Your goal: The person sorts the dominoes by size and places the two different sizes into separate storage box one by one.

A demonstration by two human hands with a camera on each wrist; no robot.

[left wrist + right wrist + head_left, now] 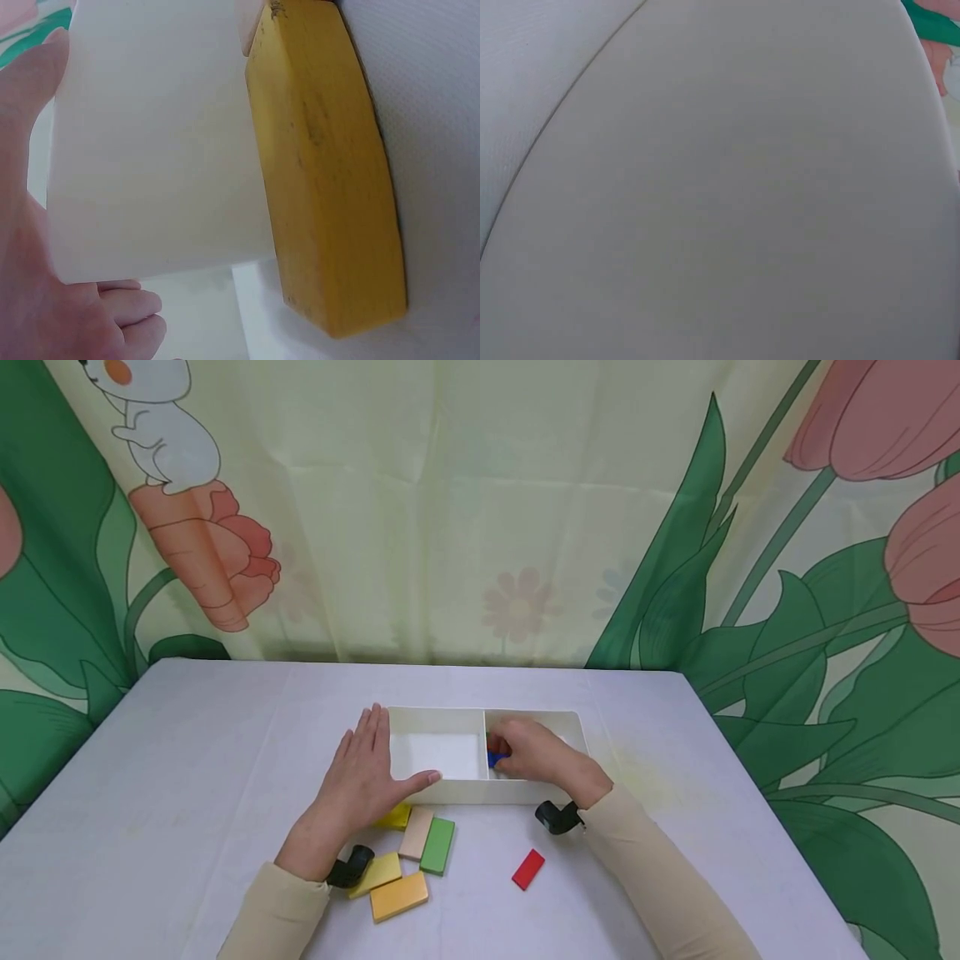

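Beige sleeves are seen nearest, with a black wrist camera worn at each cuff. By the right hand, its fingers curled, a blue block is pinched inside the right compartment of a white box, close to the divider; part of the block is hidden by the fingers. The left hand is laid with straight fingers along the box's left end, its thumb rested over the near wall. The box is placed short of the far edge of the white surface, a little right of its middle.

Just beside the near wall, a yellow block is partly covered by the left hand in the head view. Next to it a pale beige block and a green block are set side by side. Nearer the camera, a light yellow block and an orange block are grouped. Closer to the surface's right edge, a red block is left apart. Beyond the far edge, a printed curtain is hung.
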